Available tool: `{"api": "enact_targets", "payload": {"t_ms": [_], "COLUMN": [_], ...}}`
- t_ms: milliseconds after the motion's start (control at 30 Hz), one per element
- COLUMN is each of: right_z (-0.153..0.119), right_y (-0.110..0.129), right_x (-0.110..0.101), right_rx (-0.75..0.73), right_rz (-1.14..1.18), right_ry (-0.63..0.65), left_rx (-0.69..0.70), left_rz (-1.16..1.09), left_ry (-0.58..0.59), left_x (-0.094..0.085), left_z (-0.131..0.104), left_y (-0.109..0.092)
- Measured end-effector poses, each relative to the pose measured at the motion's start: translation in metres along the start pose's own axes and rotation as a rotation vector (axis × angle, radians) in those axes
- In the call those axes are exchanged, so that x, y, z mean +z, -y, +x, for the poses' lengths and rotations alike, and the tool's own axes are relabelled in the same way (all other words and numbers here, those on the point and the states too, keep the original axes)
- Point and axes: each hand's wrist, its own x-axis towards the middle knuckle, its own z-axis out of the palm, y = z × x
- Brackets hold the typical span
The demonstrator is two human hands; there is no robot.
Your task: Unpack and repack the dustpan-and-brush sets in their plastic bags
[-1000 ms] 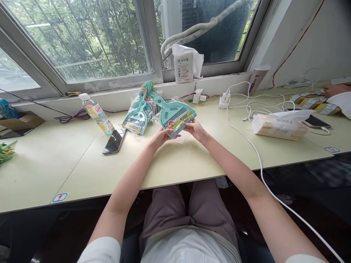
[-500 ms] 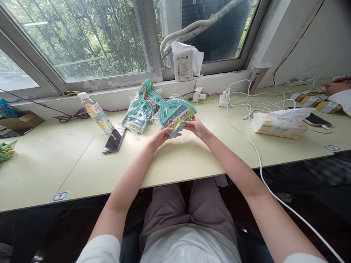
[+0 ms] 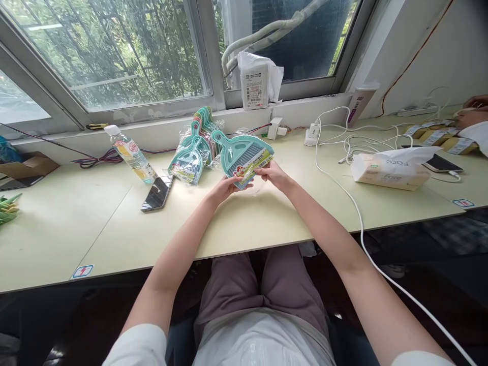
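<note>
Between my two hands is a teal dustpan and brush set [image 3: 233, 151] in a clear wrapper, held tilted above the table with its handle pointing up and left. A printed yellow label runs along its lower edge. My left hand [image 3: 224, 190] grips the near left corner. On the right side, my right hand [image 3: 273, 174] pinches the label edge, thumb on top. Just left of it, another wrapped dustpan set [image 3: 189, 161] leans at the front of a row of similar sets [image 3: 206, 122] in teal, pink and other colours.
Left of the sets are a phone [image 3: 157, 193] and a drink bottle [image 3: 129, 154]. A tissue pack [image 3: 391, 170], white cables [image 3: 366, 140] and a charger [image 3: 312, 133] lie right. A box [image 3: 254, 87] stands on the sill. Another person's hand [image 3: 473, 114] is at far right.
Both hands keep the dustpan set in nearly the same place and tilt. The view has shifted slightly. At far right, the other person's hand has moved a little.
</note>
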Motion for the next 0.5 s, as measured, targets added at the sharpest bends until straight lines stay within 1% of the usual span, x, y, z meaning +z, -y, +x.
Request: {"api": "enact_targets", "payload": {"t_ms": [133, 367, 500], "right_z": [0.0, 0.0024, 0.0016], "right_y": [0.0035, -0.0042, -0.0037], "right_x": [-0.0035, -0.0013, 0.0004], "right_rx": [0.016, 0.061, 0.084], "right_rz": [-0.028, 0.004, -0.001], "right_ry": [0.039, -0.034, -0.062], "left_rx": [0.008, -0.012, -0.007], "left_rz": [-0.008, -0.006, 0.007], "left_ry": [0.024, 0.003, -0.006], "left_x": [0.0, 0.0003, 0.0017], "left_z": [0.0011, 0.0014, 0.0008], "left_y": [0.0012, 0.0023, 0.0023]}}
